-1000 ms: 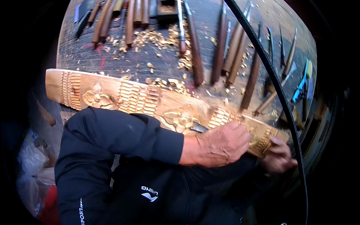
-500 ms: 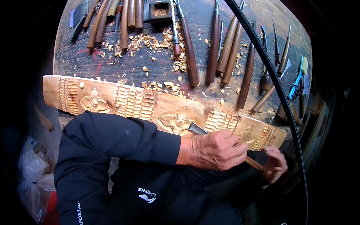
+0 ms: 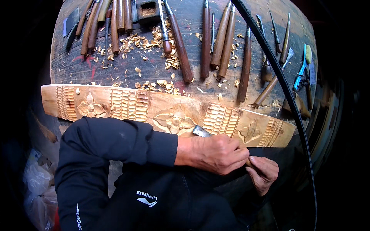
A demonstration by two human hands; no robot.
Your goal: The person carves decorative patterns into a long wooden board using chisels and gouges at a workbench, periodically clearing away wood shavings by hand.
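Observation:
A long pale wooden board (image 3: 254, 120) lies across the near edge of the bench, carved with flower reliefs and bands of scalloped notches. My left hand (image 3: 217, 154) is wrapped round a carving chisel (image 3: 200, 131). Its metal blade sticks out past that hand, close by the lower right of the middle carved flower (image 3: 175, 119); I cannot tell whether the edge touches the wood. Fingers of my right hand (image 3: 264, 174) close on the wooden handle end, just right of the left hand. Most of the handle is hidden by the hands.
Several wood-handled chisels (image 3: 181, 50) lie across the dark bench (image 3: 154, 69), among loose shavings (image 3: 163, 85). A hollowed block (image 3: 148, 11) stands at the back, and a blue brush (image 3: 302, 69) lies at the right. A black cord (image 3: 285, 82) crosses in front.
My right hand has moved left along the handle, from loosely curled fingers to a closer grip beside the left hand. Both hands and the chisel have shifted slightly left; the view has shifted too.

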